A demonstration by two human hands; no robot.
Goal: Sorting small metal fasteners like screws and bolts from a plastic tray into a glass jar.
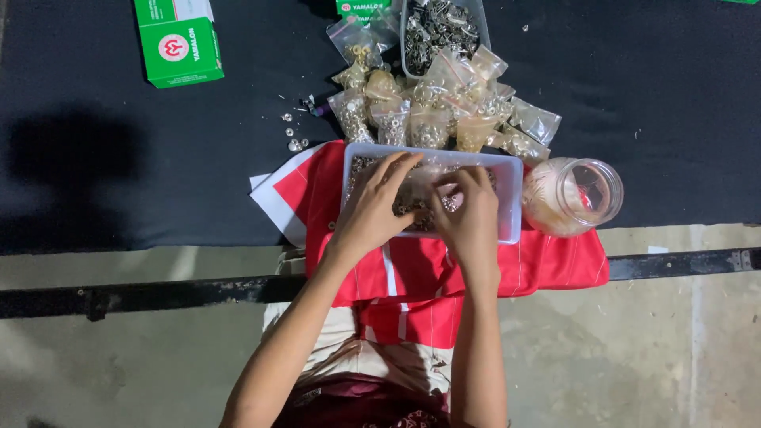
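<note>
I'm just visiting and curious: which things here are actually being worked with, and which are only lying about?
In use:
left hand
right hand
white tray of small metal parts
red cloth under it

Lying about:
small clear bags
glass jar
green box
grey tray

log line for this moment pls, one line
left hand: in white tray, on small metal parts | right hand: in tray, fingers pinched | clear jar: right of tray | filled bags: behind tray

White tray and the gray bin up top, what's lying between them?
In the head view, a heap of small clear bags of metal bits lies between the white tray and gray bin.
</note>
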